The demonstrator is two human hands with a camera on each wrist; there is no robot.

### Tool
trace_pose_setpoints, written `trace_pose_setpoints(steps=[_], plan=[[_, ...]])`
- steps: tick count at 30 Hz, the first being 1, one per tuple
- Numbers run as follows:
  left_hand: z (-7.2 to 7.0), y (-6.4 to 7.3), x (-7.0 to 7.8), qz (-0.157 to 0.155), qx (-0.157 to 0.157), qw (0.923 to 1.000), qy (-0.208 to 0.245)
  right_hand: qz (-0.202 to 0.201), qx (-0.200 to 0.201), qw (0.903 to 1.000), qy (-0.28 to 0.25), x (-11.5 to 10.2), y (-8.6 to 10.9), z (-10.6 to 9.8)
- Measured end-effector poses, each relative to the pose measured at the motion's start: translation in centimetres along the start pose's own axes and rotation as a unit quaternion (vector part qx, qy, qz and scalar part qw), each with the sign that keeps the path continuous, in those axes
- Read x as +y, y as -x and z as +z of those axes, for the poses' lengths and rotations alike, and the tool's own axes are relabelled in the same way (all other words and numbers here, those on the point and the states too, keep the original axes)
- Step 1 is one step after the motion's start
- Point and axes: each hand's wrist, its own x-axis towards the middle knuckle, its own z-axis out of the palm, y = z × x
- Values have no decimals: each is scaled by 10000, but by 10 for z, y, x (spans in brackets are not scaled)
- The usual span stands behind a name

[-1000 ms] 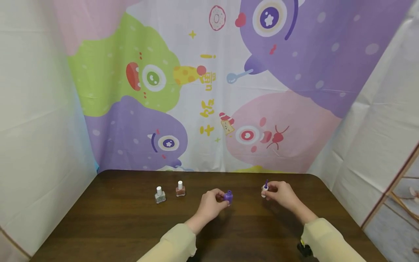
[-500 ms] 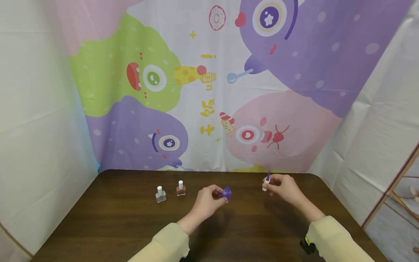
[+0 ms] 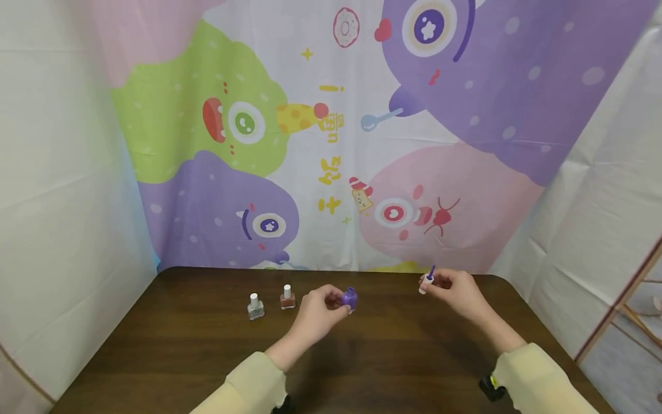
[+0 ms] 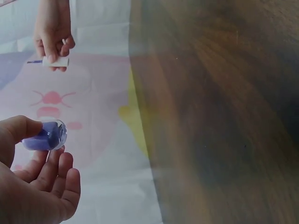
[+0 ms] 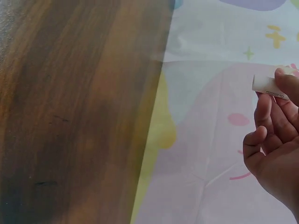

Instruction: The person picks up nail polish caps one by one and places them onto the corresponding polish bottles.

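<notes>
My left hand (image 3: 319, 315) pinches a purple nail polish bottle (image 3: 349, 299) between thumb and fingers, its uncapped neck pointing up in the head view. In the left wrist view the bottle (image 4: 46, 135) shows clear glass at its base. Off to the right, my right hand (image 3: 462, 292) pinches the white nail polish cap (image 3: 426, 284), its purple-coated brush (image 3: 431, 270) pointing upward. The right wrist view shows the cap (image 5: 268, 86) between thumb and fingertips, the brush hidden there. A wide gap separates bottle and cap, and both are held above the table.
Two capped nail polish bottles stand left of my left hand: a greyish one (image 3: 256, 309) and a brownish-pink one (image 3: 287, 298). The dark wooden table (image 3: 207, 345) ends at a cartoon-printed curtain (image 3: 331, 241) behind. White cloth (image 3: 67, 201) hangs at the sides.
My left hand has shifted left and slightly up with the purple bottle. My right hand has risen and moved a little right with the cap and brush, widening the gap.
</notes>
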Motion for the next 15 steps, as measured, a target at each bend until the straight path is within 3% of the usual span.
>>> trace_pose_setpoints(steps=[4, 15], plan=[[-8, 1, 4, -5, 124, 9999, 5, -57, 130, 9997, 190, -3, 0, -5], [-22, 8, 15, 31, 247, 9997, -28, -202, 458, 9987, 96, -12, 1, -12]])
